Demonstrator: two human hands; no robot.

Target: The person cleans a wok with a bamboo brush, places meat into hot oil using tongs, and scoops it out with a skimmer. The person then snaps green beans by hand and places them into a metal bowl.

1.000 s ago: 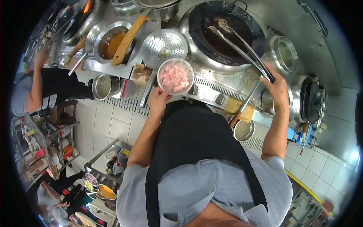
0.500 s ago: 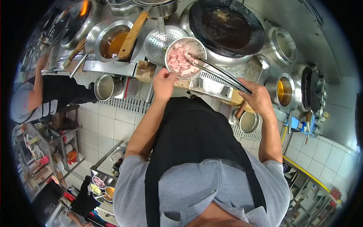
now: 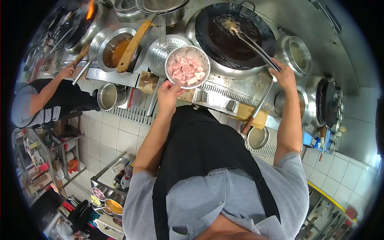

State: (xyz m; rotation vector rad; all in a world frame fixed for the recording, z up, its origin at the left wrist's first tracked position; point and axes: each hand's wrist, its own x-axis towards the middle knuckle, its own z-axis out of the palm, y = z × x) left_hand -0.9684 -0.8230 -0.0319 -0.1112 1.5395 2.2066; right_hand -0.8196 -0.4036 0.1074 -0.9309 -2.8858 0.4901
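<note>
My left hand (image 3: pixel 168 96) grips the rim of a metal bowl (image 3: pixel 171 54) with pale pink pieces of raw meat (image 3: pixel 186 70) in it. The bowl is over the front of the stove, left of the wok. In my right hand (image 3: pixel 285 74) is a pair of long metal tongs (image 3: pixel 258 48), fingers wrapped round the handle end. The tongs' tips reach into dark oil (image 3: pixel 240 40) in the black wok (image 3: pixel 204 34), with a pale piece at them. Bubbles show in the oil near the tips.
A perforated strainer (image 3: pixel 155 56) lies behind the bowl. To its left stand a pot of orange-brown liquid (image 3: pixel 114 54) and a wooden-handled tool (image 3: pixel 138 40). A ladle-like handle (image 3: pixel 260 105) slants below my right hand. At the left, another person (image 3: pixel 38 104) works near a flame (image 3: pixel 90 10).
My right hand has moved the tongs from the meat bowl up and right to the wok, where a piece is now at the oil. The bowl has shifted slightly left and down.
</note>
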